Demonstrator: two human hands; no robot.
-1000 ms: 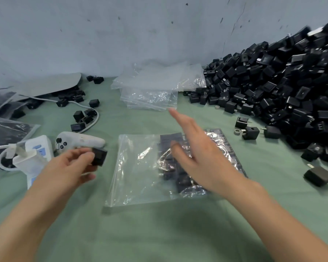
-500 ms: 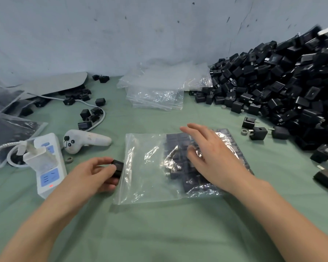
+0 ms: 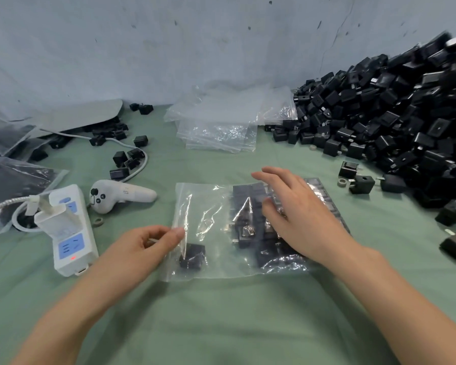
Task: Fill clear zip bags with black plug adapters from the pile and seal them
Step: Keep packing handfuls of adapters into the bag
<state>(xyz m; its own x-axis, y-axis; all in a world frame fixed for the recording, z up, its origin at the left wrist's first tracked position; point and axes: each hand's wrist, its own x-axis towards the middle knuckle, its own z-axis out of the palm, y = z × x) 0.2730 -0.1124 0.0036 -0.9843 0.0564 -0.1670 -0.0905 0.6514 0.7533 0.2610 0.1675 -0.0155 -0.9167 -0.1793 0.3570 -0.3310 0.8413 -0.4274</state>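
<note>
A clear zip bag [image 3: 208, 206] lies flat on the green cloth in the middle, its mouth at the left. Several black plug adapters [image 3: 250, 204] sit packed in its right half. One more black adapter [image 3: 192, 256] lies just inside the mouth at the lower left. My left hand [image 3: 145, 246] pinches the bag's open left edge between thumb and fingers. My right hand [image 3: 295, 214] rests flat with straight fingers on top of the bag, over the packed adapters. The big pile of black adapters [image 3: 395, 122] rises at the right against the wall.
A stack of empty clear bags [image 3: 221, 122] lies at the back centre. At the left are a white power strip [image 3: 71, 233] with a plugged charger, a white handheld controller [image 3: 121, 194], loose adapters [image 3: 127, 159] and filled bags [image 3: 13, 180]. Stray adapters [image 3: 361, 184] lie right of the bag.
My left hand carried one adapter to the bag's mouth and let it go inside; it now pinches the bag's edge. My right hand dropped onto the bag and stays on it.
</note>
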